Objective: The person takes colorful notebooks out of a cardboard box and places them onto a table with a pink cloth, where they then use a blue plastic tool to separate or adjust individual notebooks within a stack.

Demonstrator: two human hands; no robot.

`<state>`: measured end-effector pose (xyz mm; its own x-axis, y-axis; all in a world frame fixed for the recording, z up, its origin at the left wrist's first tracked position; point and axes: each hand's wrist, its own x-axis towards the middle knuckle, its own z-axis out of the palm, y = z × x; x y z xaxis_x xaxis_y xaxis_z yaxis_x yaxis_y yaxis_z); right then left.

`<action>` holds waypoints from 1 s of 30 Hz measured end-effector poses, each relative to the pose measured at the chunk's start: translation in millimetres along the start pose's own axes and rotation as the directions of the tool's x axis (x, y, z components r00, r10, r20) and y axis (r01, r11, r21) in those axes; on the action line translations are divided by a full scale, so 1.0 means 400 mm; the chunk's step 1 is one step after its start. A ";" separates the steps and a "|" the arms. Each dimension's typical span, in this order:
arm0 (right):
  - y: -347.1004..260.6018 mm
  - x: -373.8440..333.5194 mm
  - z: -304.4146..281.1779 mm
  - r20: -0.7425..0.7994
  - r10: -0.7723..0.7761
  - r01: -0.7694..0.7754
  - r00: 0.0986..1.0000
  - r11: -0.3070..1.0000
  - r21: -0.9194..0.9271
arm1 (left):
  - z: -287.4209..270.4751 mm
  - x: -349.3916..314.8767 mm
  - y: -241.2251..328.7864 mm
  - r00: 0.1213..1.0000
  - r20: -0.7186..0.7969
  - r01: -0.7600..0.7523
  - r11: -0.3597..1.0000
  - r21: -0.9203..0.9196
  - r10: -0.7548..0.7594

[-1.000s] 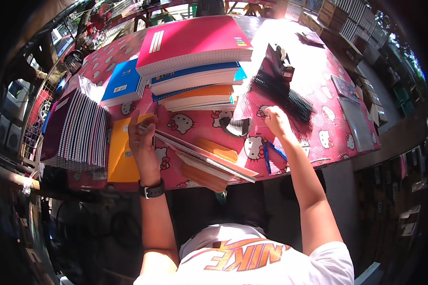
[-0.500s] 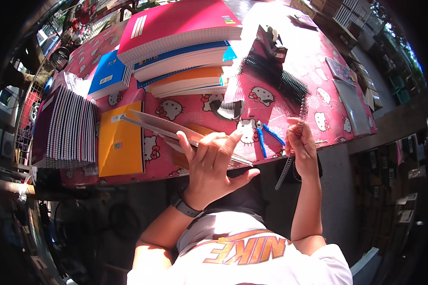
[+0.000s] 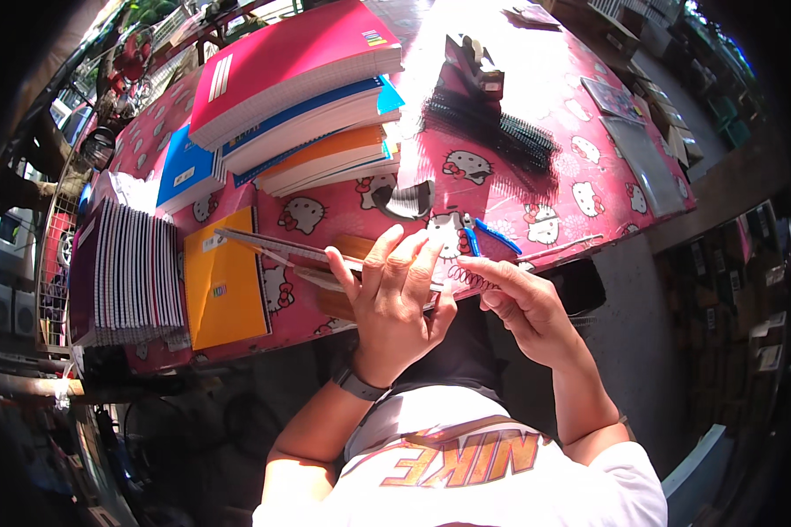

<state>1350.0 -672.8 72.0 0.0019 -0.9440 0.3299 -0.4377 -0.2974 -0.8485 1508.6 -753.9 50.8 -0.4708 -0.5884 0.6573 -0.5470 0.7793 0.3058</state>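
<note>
My left hand (image 3: 394,303), with a dark watch on its wrist, grips a thin stack of sheets with covers (image 3: 294,249) at the table's front edge. The stack is seen nearly edge-on, and my thumb lies on the near side. In my right hand (image 3: 532,312), a thin dark spiral coil (image 3: 468,279) is pinched between thumb and fingers. The coil's tip reaches the right end of the stack; whether it passes through the holes cannot be made out. Just beyond the right hand lie blue-handled cutters (image 3: 475,241).
A yellow notebook (image 3: 221,303) and a row of spiral notebooks (image 3: 136,272) lie left. Behind stand piled pink (image 3: 294,66), blue and orange notebooks and a blue notebook block (image 3: 185,171). Black coils (image 3: 523,140) lie beside a dark dispenser-like object (image 3: 475,70). A pink patterned cloth (image 3: 580,241) covers the table.
My right hand has moved left with the coil, from beside the cutters to the end of the stack. My left hand still holds the stack, its thumb now drawn in closer.
</note>
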 end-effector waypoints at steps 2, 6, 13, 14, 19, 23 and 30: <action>-0.014 0.010 -0.003 -0.037 0.008 -0.011 0.999 0.998 -0.060 | -0.009 -0.004 -0.002 1.000 0.011 -0.003 1.000 -0.026 0.003; -0.005 0.022 -0.003 -0.105 -0.111 0.093 0.988 0.982 -0.166 | -0.007 -0.014 -0.010 0.999 0.005 -0.043 0.999 0.009 0.043; -0.010 0.039 -0.007 0.001 -0.107 0.106 0.994 0.982 -0.154 | -0.010 -0.015 -0.008 0.998 0.006 -0.056 0.997 0.058 0.056; -0.011 0.043 -0.007 0.003 -0.109 0.108 0.994 0.982 -0.153 | -0.012 -0.017 -0.011 0.998 0.006 -0.065 0.996 0.063 0.065; -0.015 0.044 -0.011 0.043 -0.128 0.133 0.991 0.982 -0.137 | -0.067 -0.008 -0.044 0.981 0.140 -0.114 0.984 -0.140 0.133; -0.016 0.048 -0.006 0.091 -0.130 0.135 0.987 0.989 -0.053 | -0.087 -0.033 -0.087 0.975 0.034 -0.196 0.925 -0.326 0.219; -0.020 0.053 -0.005 0.167 -0.166 0.182 0.972 0.979 -0.089 | -0.089 -0.051 -0.100 0.979 -0.038 -0.200 0.886 -0.418 0.202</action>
<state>1351.6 -690.4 86.6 0.2243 -0.8920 0.3925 -0.5083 -0.4508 -0.7338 1564.8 -765.4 49.7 -0.5448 -0.4098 0.7316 -0.1017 0.8983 0.4275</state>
